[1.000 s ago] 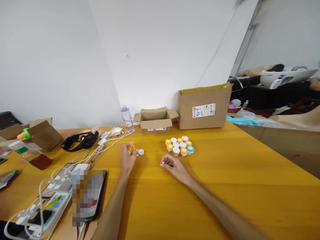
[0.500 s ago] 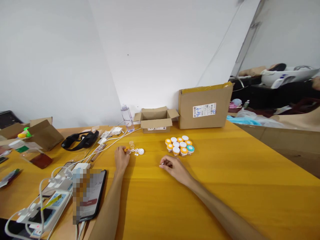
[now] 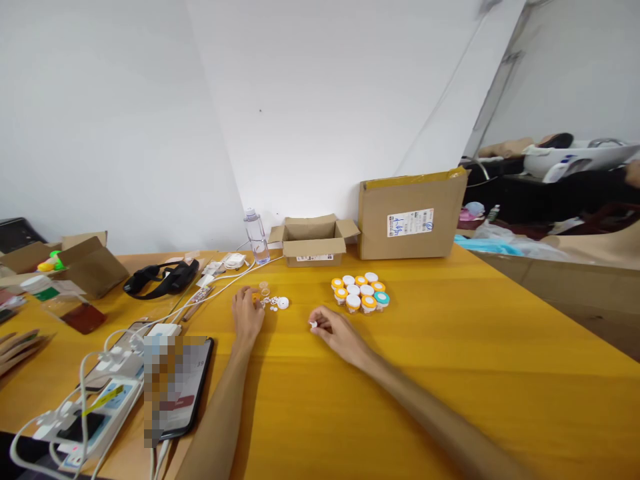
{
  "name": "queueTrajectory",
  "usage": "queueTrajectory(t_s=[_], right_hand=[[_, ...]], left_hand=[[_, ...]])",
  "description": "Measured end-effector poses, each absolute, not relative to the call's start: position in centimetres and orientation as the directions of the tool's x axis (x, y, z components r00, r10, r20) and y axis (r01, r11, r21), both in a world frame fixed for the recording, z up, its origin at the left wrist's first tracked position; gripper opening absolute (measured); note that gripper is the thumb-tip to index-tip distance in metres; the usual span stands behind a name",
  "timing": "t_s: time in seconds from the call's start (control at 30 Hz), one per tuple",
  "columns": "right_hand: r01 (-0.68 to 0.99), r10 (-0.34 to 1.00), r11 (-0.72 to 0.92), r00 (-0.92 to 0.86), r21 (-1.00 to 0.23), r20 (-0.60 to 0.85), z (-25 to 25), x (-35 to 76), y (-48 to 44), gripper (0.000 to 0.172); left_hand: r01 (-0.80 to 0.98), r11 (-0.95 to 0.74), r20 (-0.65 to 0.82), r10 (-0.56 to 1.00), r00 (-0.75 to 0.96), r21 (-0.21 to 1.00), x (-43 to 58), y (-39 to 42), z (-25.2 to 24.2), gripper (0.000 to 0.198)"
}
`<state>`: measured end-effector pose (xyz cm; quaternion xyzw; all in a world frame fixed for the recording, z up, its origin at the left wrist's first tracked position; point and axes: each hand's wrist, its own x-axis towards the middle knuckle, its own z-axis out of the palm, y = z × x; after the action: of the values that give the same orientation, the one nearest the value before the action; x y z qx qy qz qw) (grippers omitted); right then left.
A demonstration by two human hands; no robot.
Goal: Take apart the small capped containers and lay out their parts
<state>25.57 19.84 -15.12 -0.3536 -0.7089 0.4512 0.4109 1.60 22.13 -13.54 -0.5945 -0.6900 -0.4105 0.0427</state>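
Observation:
My right hand point(image 3: 336, 335) is pinched on a small white plastic piece point(image 3: 313, 325) above the wooden table point(image 3: 400, 380). My left hand point(image 3: 247, 316) rests over the table with its fingers bent loosely and slightly apart. Its fingertips are beside a small orange piece point(image 3: 256, 297), which they partly cover; contact is hard to make out. Right of that hand lie little white gears point(image 3: 273, 301) and a round white disc point(image 3: 283, 303). Behind them are small clear round pieces point(image 3: 264, 288). Several round containers with orange, white and teal lids point(image 3: 369, 302) stand grouped beyond my right hand.
An open cardboard box point(image 3: 314, 250), a large taped carton point(image 3: 410, 220) and a clear bottle point(image 3: 257, 239) stand along the wall. Power strips point(image 3: 113, 400), cables and a phone point(image 3: 193, 393) lie at left. Another person's hand point(image 3: 20, 348) is at the left edge.
My right hand has moved left, and the white piece in it shows more clearly. My left hand's fingers have shifted off the orange piece a little. Another person's hand has come in at left.

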Motion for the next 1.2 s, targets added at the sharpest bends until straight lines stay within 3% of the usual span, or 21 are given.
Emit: queueTrajectory(t_s=[0.17, 0.33, 0.47, 0.7, 1.2], right_hand=[[0.084, 0.887, 0.318, -0.377, -0.944, 0.265, -15.4, 23.5, 22.0, 0.021], [0.061, 0.9, 0.306, -0.343, -0.95, 0.268, -16.0, 22.4, 23.2, 0.029], [0.04, 0.89, 0.329, -0.347, -0.944, 0.296, -16.6, 22.8, 23.2, 0.034], [0.055, 0.874, 0.377, -0.351, -0.925, 0.335, -17.0, 22.9, 22.9, 0.037], [0.165, 0.862, 0.43, -0.367, -0.888, 0.35, -16.0, 22.9, 22.2, 0.032]], left_hand=[[0.836, -0.259, 0.624, 0.772, -0.123, 0.484, 4.0, 20.9, -12.0, 0.021], [0.724, -0.541, 0.553, 0.79, 0.265, 0.428, 6.4, 19.8, -11.9, 0.016], [0.7, -0.612, 0.522, 0.759, 0.39, 0.368, 7.1, 19.6, -12.5, 0.017], [0.715, -0.641, 0.501, 0.733, 0.461, 0.279, 7.1, 19.7, -12.5, 0.019], [0.728, -0.581, 0.425, 0.799, 0.425, 0.363, 6.9, 19.6, -12.5, 0.016]])
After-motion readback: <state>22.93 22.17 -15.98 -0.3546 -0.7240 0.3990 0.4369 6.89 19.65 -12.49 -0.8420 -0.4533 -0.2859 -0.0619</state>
